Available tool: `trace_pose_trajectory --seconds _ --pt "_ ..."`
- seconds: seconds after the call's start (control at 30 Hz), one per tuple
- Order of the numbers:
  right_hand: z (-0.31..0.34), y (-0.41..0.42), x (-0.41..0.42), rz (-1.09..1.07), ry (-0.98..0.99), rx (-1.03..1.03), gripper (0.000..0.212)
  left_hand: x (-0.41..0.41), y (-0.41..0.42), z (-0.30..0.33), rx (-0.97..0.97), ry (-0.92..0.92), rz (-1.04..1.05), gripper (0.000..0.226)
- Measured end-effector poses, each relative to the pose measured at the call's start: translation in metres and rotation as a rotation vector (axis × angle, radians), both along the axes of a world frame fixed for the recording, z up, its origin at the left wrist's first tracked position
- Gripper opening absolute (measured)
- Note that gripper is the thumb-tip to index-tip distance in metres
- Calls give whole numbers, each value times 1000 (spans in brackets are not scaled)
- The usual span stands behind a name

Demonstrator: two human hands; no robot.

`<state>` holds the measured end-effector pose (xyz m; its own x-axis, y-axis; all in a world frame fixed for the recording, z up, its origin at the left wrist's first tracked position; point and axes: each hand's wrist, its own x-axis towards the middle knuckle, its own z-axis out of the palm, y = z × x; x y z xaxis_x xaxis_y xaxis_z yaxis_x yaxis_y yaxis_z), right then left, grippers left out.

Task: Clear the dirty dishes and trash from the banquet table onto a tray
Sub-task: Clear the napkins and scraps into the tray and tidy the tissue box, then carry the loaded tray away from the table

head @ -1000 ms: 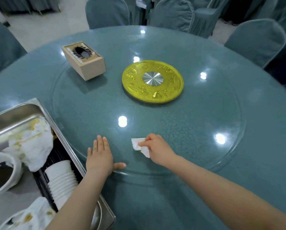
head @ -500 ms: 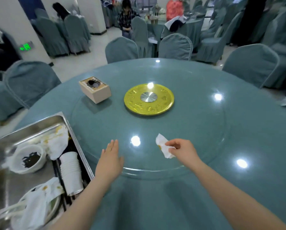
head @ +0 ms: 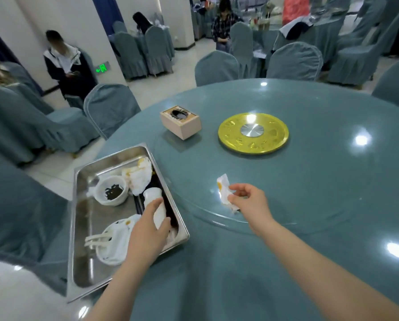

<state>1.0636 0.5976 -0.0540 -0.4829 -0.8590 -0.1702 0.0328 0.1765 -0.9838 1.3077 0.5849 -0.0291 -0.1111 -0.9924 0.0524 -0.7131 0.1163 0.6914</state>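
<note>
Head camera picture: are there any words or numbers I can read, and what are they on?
No words or numbers can be read.
Green exit sign on the wall: an arrow and a running figure, no letters legible.
Gold disc at the table's centre: raised marks round its rim, too blurred to read.
Tissue box: dark pattern round the opening, no text legible.
Tray and napkin: no writing shows.

I'm seeing a crumpled white napkin (head: 224, 189), yellow-stained, hanging above the table (head: 309, 205). The steel tray (head: 78, 228) is sitting at the table's edge, holding a bowl (head: 110, 191), stacked cups (head: 154, 200), a plate (head: 115, 249) and soiled napkins (head: 138, 177).
</note>
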Motion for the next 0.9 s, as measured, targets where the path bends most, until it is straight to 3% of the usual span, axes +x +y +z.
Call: trace_pose_trajectory --seconds 0.37,0.5,0.57,0.63,0.77,0.83,0.9 --pt "-13 -58 136 228 65 37 20 142 -23 -27 69 199 220 40" --pt "-26 -87 193 498 22 78 18 180 -51 -47 130 265 253 38" --pt "-38 -100 211 623 176 137 23 196 -62 -58 166 253 253 40" --pt "-49 -110 217 602 394 156 29 212 -70 -68 186 230 253 41" --pt "-84 -111 203 545 1056 199 57 244 -75 -93 271 100 268 49" --pt "-99 -101 188 561 1165 315 68 255 -71 -107 390 -9 279 69" --pt "-108 -92 176 597 1117 392 74 257 -60 -117 481 12 262 84"
